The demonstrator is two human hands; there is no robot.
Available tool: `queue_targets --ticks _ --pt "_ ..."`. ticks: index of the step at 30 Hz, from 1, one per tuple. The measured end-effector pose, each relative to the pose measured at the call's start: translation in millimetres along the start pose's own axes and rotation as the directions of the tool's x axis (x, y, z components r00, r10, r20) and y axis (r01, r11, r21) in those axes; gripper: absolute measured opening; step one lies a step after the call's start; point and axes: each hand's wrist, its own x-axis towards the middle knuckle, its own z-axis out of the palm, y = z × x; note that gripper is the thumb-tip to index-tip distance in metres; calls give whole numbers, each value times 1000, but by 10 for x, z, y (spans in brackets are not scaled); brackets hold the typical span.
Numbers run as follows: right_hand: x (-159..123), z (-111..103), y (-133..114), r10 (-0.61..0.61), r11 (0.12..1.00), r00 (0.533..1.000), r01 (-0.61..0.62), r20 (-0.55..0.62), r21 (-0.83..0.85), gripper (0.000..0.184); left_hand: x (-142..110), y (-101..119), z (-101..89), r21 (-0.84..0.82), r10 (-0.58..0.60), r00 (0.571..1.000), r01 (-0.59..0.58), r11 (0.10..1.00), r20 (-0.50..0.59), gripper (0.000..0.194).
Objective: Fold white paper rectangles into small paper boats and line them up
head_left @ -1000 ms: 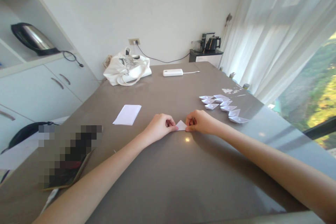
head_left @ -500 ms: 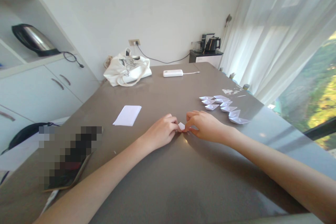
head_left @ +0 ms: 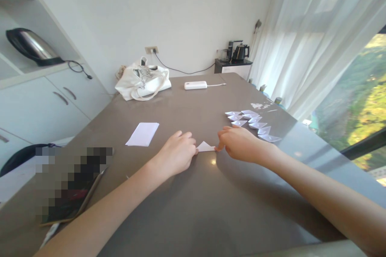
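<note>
A small white folded paper (head_left: 206, 147) lies on the table between my hands, a triangle rising from a flat bottom strip. At its left corner are the closed fingertips of my left hand (head_left: 177, 149). My right hand (head_left: 238, 143) has its fingers curled, with index finger and thumb at the right corner. Whether the fingertips pinch the corners or press them down is hard to see. Several folded paper boats (head_left: 255, 119) stand in rows beyond my right hand. To the left of my left hand lies a stack of white paper sheets (head_left: 142, 134).
A white power bank (head_left: 195, 85) with a short cable lies toward the far edge of the grey table (head_left: 181, 217), beside a white bag (head_left: 144, 81). A pixelated phone-like thing (head_left: 75, 188) rests by my left forearm. Torn white scraps (head_left: 261, 106) lie near the right edge.
My hands have moved apart along the folded paper, so its triangle and bottom strip now show between them. The view has shifted slightly to the right.
</note>
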Motion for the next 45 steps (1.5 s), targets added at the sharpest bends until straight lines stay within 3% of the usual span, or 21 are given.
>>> queue_targets --ticks 9,14,18,21,23,29,32,37,42,45 --pt "-16 74 -266 -23 987 999 17 -35 -160 20 -89 81 -145 -11 -167 973 170 985 158 31" --pt "-19 126 -393 -19 983 999 10 -49 -181 19 -67 171 -147 57 -145 973 137 989 178 28" --pt "-13 132 -377 91 977 985 -117 -144 -180 18 -55 171 -121 65 -127 979 118 991 158 27" --pt "10 173 -407 7 988 979 -39 -205 -149 21 -58 159 -102 59 -128 981 121 991 146 25" --pt "17 193 -453 -51 991 981 27 -189 -130 23 -54 160 -100 53 -130 980 124 991 151 25" --pt "-30 118 -533 130 971 991 -136 -42 -195 24 -28 162 -133 55 -147 968 139 989 203 27" --pt "-42 75 -528 160 965 987 -160 -18 -208 25 -41 144 -142 42 -156 967 151 988 201 28" --pt "-34 60 -489 119 972 993 -115 9 -206 24 -56 49 -108 -50 -136 977 146 988 166 24" --pt "-32 29 -376 117 977 993 -116 -6 -177 24 54 -41 110 -233 -121 988 95 968 -98 18" --pt "-18 -2 -288 157 983 987 -158 -19 -95 25 132 -53 293 -336 -66 984 7 942 -165 19"
